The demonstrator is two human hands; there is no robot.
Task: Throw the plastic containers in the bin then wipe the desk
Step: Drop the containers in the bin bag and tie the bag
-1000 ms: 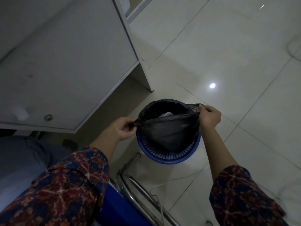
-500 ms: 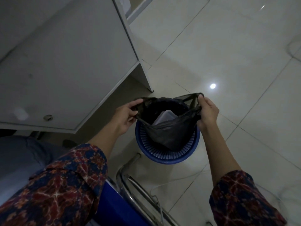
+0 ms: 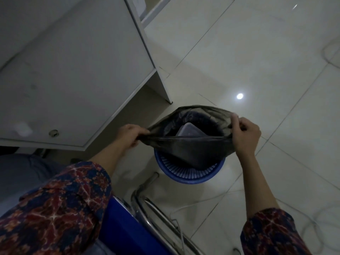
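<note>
**Stretching the bag over the bin**

My left hand (image 3: 131, 134) and right hand (image 3: 245, 134) each pinch the black bag (image 3: 193, 150) rim. A plastic container (image 3: 190, 131) sits inside, above the blue bin (image 3: 189, 174). I should pull evenly and hook the rim over. The white desk (image 3: 73, 70) waits unwiped; the tiled floor (image 3: 257, 52) is shiny.

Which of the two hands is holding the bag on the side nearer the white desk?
The left hand: it grips the black bag beside the desk, while the right hand grips the floor side.
</note>
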